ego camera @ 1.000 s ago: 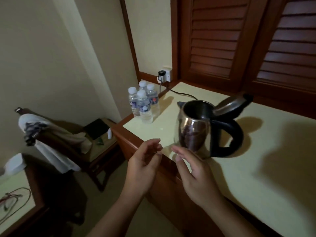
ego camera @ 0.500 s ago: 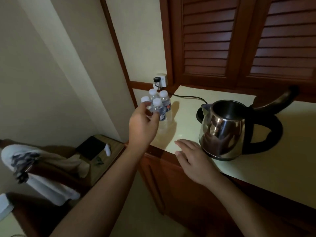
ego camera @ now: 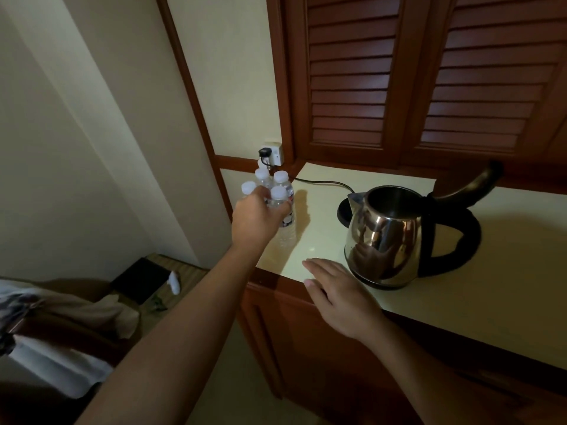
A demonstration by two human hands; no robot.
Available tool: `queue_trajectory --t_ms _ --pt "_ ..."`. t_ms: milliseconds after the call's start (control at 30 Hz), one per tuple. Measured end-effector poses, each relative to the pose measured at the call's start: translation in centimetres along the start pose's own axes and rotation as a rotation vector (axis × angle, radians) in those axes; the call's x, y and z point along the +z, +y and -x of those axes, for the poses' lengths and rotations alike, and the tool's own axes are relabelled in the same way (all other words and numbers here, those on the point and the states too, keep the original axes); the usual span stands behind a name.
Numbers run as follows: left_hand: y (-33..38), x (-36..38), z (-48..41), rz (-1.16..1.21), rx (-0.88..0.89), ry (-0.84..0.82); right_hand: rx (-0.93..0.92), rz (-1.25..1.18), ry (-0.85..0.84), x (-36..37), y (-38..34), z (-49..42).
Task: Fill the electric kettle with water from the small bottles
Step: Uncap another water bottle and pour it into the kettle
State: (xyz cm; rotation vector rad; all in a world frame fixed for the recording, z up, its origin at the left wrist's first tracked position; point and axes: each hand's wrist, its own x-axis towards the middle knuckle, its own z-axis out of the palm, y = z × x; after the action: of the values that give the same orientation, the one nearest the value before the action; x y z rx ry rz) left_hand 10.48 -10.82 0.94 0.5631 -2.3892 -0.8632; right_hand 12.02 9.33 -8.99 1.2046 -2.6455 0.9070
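Note:
Several small clear water bottles with white caps stand clustered at the far left corner of the pale counter (ego camera: 503,302). My left hand (ego camera: 256,217) is wrapped around the nearest bottle (ego camera: 283,219), fingers closed on its upper body just under the cap. The steel electric kettle (ego camera: 383,237) stands on its black base to the right, its lid (ego camera: 472,187) swung open and its black handle facing right. My right hand (ego camera: 339,294) lies flat with fingers spread on the counter's front edge, just left of the kettle and not touching it.
A black cord (ego camera: 322,182) runs from the kettle base to a wall socket (ego camera: 271,153) behind the bottles. Louvred wooden doors (ego camera: 429,75) rise behind the counter. Below left stands a wooden chair draped with cloth (ego camera: 61,314), and a low table with a dark object (ego camera: 141,279).
My left hand reached forward from in front of me to the bottle cluster and closed on the nearest bottle. My right hand settled flat on the counter edge. The view shifted left.

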Motion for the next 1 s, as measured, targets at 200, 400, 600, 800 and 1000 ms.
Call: queue_trajectory --t_ms 200,400,600,800,1000 --pt "-0.3 0.1 2.4 0.141 0.000 -0.025 -0.024 -0.066 0.115 -0.5 -0.8 0.6" --pt "-3.2 2.7 6.7 0.575 -0.033 -0.233 -0.137 -0.121 0.424 -3.4 -2.9 -1.1" --pt "-3.4 5.2 8.4 0.624 -0.087 -0.232 0.028 0.247 0.158 -8.1 -6.5 -8.0" --pt "-3.4 5.0 9.5 0.789 -0.094 -0.417 0.029 0.547 0.101 -9.1 -5.7 -8.8" --pt "-3.7 4.7 9.0 0.753 -0.012 -0.532 -0.302 0.337 0.045 -11.1 -4.2 -7.8"
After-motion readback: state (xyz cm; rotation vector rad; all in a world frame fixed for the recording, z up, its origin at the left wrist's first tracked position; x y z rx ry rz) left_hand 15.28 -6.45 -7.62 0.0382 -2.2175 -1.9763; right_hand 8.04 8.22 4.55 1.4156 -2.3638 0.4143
